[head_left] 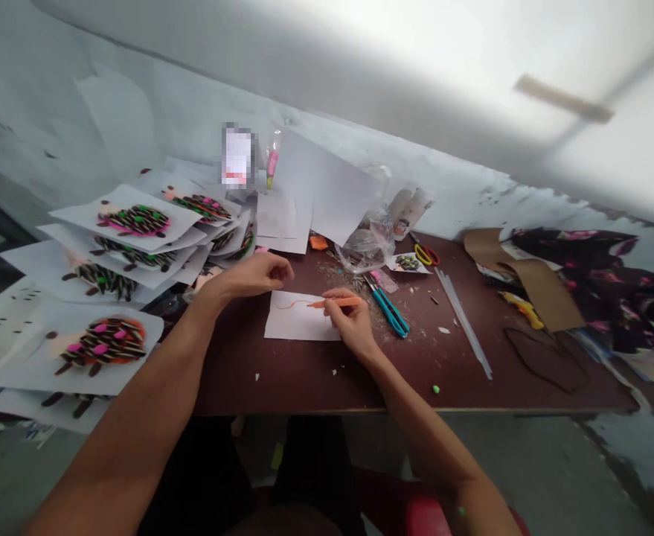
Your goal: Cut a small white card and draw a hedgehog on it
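A small white sheet of paper (296, 324) lies on the dark red table, with a wavy orange line drawn across its upper part. My right hand (350, 321) grips an orange marker (343, 302), its tip pointing left at the end of the line. The edge of that hand rests on the right side of the sheet. Beside the sheet's top left corner is my left hand (265, 272), loosely bent with fingers and thumb apart, and I see nothing in it. Teal-handled pliers (390, 311) lie to the right of my right hand.
Sheets with hedgehog-like figures (103, 346) are stacked at the left. Behind are a plastic bag (368, 242) and yellow-red scissors (427, 254). Clear glue sticks (463, 324), a yellow glue gun (521, 309), brown cardboard (547, 294) and dark flowered cloth (583, 260) lie rightward.
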`<action>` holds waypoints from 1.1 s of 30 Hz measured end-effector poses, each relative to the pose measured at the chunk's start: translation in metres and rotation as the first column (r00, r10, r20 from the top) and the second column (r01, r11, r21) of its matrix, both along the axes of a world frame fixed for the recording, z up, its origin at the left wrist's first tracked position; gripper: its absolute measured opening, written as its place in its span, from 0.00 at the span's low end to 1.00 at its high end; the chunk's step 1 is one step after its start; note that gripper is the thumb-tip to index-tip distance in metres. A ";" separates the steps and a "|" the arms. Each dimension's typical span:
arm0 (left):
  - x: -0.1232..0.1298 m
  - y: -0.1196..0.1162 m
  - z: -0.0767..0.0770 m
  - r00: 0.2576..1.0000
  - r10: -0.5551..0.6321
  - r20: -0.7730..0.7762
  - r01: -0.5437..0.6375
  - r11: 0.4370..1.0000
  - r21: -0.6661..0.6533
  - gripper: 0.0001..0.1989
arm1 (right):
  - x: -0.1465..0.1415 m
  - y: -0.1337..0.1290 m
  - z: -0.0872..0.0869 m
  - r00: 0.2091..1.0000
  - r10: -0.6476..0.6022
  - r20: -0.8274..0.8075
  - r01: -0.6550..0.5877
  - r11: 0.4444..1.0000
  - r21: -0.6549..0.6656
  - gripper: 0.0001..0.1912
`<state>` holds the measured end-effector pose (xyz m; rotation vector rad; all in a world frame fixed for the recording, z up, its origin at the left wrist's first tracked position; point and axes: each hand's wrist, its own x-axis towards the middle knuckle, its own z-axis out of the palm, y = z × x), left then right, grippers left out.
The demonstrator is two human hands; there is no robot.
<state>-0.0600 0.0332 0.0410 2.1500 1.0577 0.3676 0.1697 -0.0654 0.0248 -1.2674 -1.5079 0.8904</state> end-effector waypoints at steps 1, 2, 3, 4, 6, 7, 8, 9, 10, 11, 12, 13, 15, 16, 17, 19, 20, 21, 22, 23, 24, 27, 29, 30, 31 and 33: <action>-0.003 0.001 0.000 0.999 -0.018 -0.037 0.017 1.000 -0.020 0.13 | -0.003 -0.001 0.002 0.999 0.039 0.018 -0.039 0.999 0.011 0.11; -0.006 0.003 0.000 0.997 -0.035 -0.068 0.032 0.999 -0.039 0.11 | -0.007 -0.001 0.004 0.996 0.081 0.045 -0.082 0.996 0.022 0.11; -0.008 0.003 0.000 0.994 -0.051 -0.095 0.046 0.998 -0.051 0.10 | -0.011 -0.002 0.006 0.989 0.120 0.083 -0.123 0.992 0.033 0.11; -0.009 0.004 -0.001 0.991 -0.064 -0.120 0.058 0.996 -0.061 0.10 | -0.014 -0.002 0.008 0.980 0.150 0.128 -0.156 0.987 0.042 0.12; -0.010 0.005 -0.002 0.984 -0.079 -0.161 0.069 0.995 -0.067 0.09 | -0.021 -0.001 0.010 0.960 0.185 0.213 -0.201 0.978 0.060 0.12; -0.009 0.005 -0.003 0.981 -0.083 -0.174 0.072 0.995 -0.070 0.10 | -0.024 0.000 0.010 0.951 0.190 0.245 -0.213 0.974 0.072 0.12; -0.008 0.005 -0.003 0.980 -0.086 -0.180 0.073 0.995 -0.073 0.10 | -0.026 0.001 0.009 0.944 0.189 0.269 -0.219 0.972 0.086 0.12; -0.007 0.004 -0.004 0.980 -0.086 -0.181 0.074 0.994 -0.075 0.10 | -0.028 0.002 0.007 0.940 0.185 0.287 -0.222 0.970 0.102 0.11; -0.007 0.004 -0.004 0.980 -0.085 -0.178 0.073 0.995 -0.073 0.10 | -0.029 0.003 0.004 0.937 0.179 0.299 -0.222 0.968 0.115 0.10; -0.006 0.004 -0.005 0.982 -0.084 -0.171 0.073 0.995 -0.071 0.10 | -0.029 0.003 0.001 0.936 0.175 0.306 -0.221 0.967 0.123 0.10; -0.006 0.004 -0.005 0.982 -0.084 -0.167 0.074 0.995 -0.068 0.11 | -0.029 0.004 -0.001 0.934 0.173 0.312 -0.220 0.967 0.124 0.10; -0.006 0.005 -0.005 0.983 -0.084 -0.164 0.074 0.995 -0.065 0.11 | -0.029 0.004 -0.003 0.933 0.174 0.314 -0.221 0.968 0.120 0.11; -0.007 0.005 -0.006 0.982 -0.083 -0.167 0.073 0.995 -0.063 0.12 | -0.029 0.005 -0.006 0.932 0.183 0.312 -0.227 0.968 0.110 0.12; -0.007 0.006 -0.007 0.982 -0.082 -0.170 0.072 0.995 -0.064 0.12 | -0.029 0.006 -0.007 0.932 0.190 0.310 -0.233 0.967 0.108 0.12; -0.008 0.006 -0.007 0.982 -0.080 -0.171 0.070 0.995 -0.067 0.12 | -0.029 0.006 -0.007 0.930 0.199 0.310 -0.242 0.964 0.109 0.12; -0.008 0.007 -0.007 0.984 -0.080 -0.162 0.069 0.995 -0.072 0.12 | -0.030 0.007 -0.008 0.926 0.212 0.312 -0.259 0.959 0.116 0.13; -0.008 0.007 -0.007 0.984 -0.081 -0.156 0.071 0.995 -0.071 0.12 | -0.030 0.008 -0.008 0.924 0.217 0.315 -0.266 0.957 0.119 0.13; -0.008 0.007 -0.007 0.985 -0.082 -0.152 0.072 0.995 -0.068 0.12 | -0.030 0.008 -0.008 0.922 0.221 0.320 -0.271 0.955 0.122 0.13; -0.008 0.006 -0.007 0.985 -0.081 -0.152 0.072 0.995 -0.065 0.12 | -0.031 0.008 -0.009 0.920 0.222 0.324 -0.275 0.953 0.127 0.13; -0.008 0.006 -0.007 0.985 -0.080 -0.155 0.071 0.995 -0.063 0.11 | -0.031 0.009 -0.009 0.918 0.224 0.328 -0.279 0.951 0.132 0.13; -0.007 0.006 -0.007 0.984 -0.078 -0.160 0.069 0.996 -0.062 0.12 | -0.031 0.009 -0.010 0.915 0.227 0.332 -0.285 0.949 0.135 0.13; -0.006 0.005 -0.005 0.982 -0.076 -0.172 0.066 0.996 -0.065 0.13 | -0.031 0.009 -0.012 0.910 0.240 0.340 -0.302 0.942 0.144 0.13; -0.006 0.004 -0.004 0.981 -0.074 -0.179 0.064 0.996 -0.065 0.12 | -0.031 0.009 -0.014 0.909 0.244 0.337 -0.310 0.938 0.155 0.12; -0.006 0.004 -0.004 0.981 -0.073 -0.182 0.062 0.996 -0.064 0.12 | -0.031 0.009 -0.014 0.910 0.245 0.335 -0.311 0.937 0.160 0.12; -0.006 0.004 -0.004 0.980 -0.072 -0.185 0.061 0.996 -0.064 0.12 | -0.031 0.009 -0.015 0.910 0.247 0.334 -0.314 0.935 0.163 0.12; -0.006 0.003 -0.003 0.980 -0.074 -0.186 0.063 0.996 -0.066 0.12 | -0.031 0.009 -0.015 0.908 0.251 0.336 -0.318 0.934 0.162 0.12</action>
